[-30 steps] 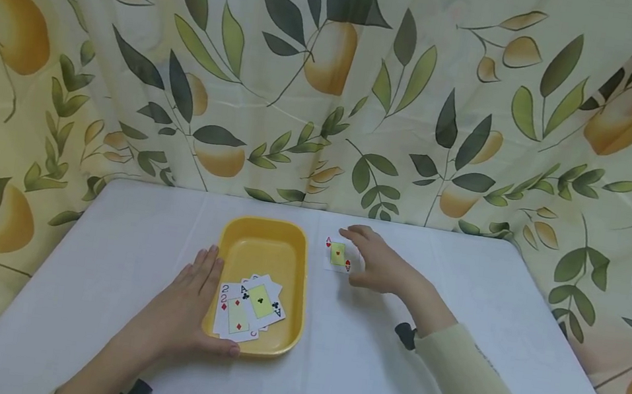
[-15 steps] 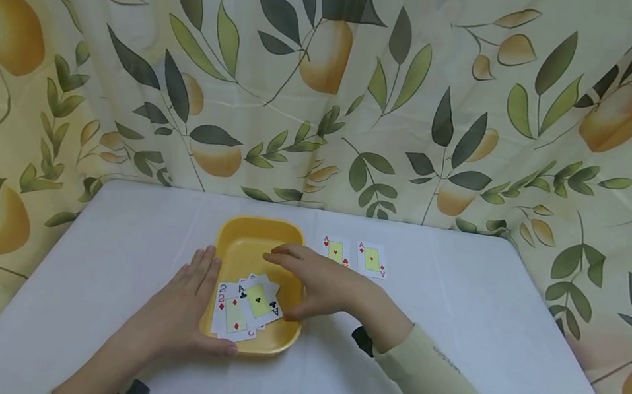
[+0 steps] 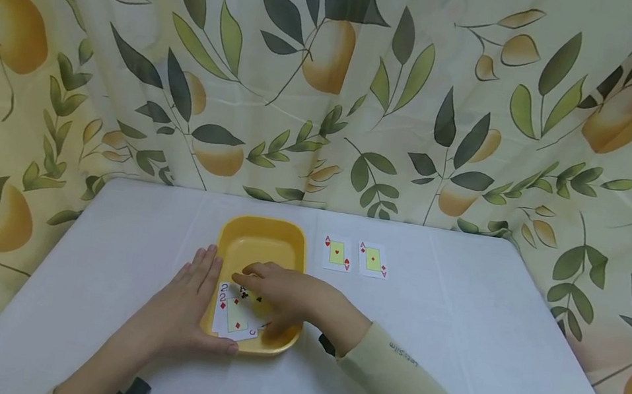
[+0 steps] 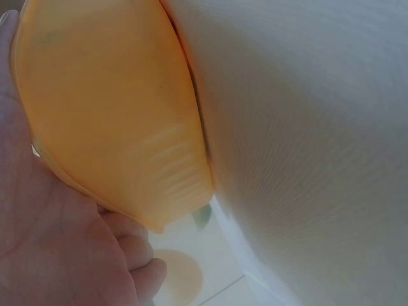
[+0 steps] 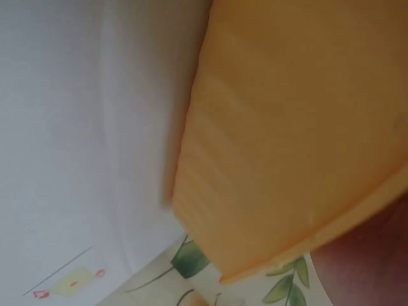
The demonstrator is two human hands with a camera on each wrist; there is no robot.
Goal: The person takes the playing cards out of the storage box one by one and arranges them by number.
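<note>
A yellow plastic tray (image 3: 266, 222) stands on the table with several overlapping playing cards in its near half. Among them a two of diamonds (image 3: 237, 317) shows face up, and an ace of clubs (image 3: 259, 306) lies partly covered by my right hand (image 3: 293, 297). That hand reaches over the right rim, fingers and thumb apart above the ace. My left hand (image 3: 176, 305) rests along the tray's left side, fingers straight and thumb at the front corner. In the left wrist view the palm (image 4: 57, 248) lies against the rim of the tray (image 4: 108, 102).
Right of the tray an ace of hearts (image 3: 336, 253) and an ace of diamonds (image 3: 373, 260) lie face up side by side. A white cloth covers the table (image 3: 432, 319). Behind its far edge hangs a fruit-patterned curtain (image 3: 408, 136).
My right hand has moved left and nearer, from the cards on the table into the tray. The ace of diamonds now shows beside the ace of hearts. My left hand has stayed put.
</note>
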